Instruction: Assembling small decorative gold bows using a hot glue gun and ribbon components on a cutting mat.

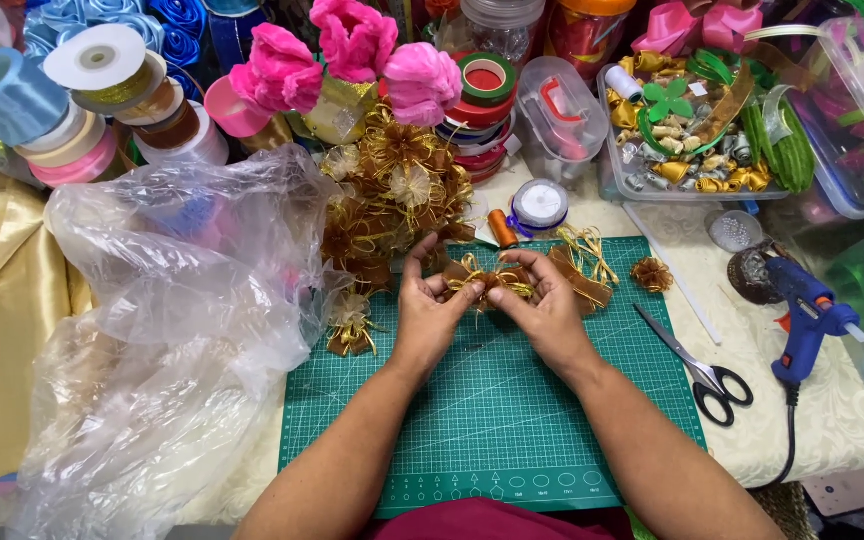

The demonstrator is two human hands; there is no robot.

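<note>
My left hand and my right hand meet over the green cutting mat. Together they pinch a small brown and gold ribbon bow, fingers closed on its middle. A strip of brown gold-edged ribbon trails off to the right of the bow. Behind my hands stands a bunch of finished brown and gold bows. One more small bow lies on the mat's left edge.
A big crumpled clear plastic bag fills the left side. Scissors and a blue glue gun lie to the right. Ribbon spools, pink fabric flowers and clear boxes of ribbon pieces crowd the back.
</note>
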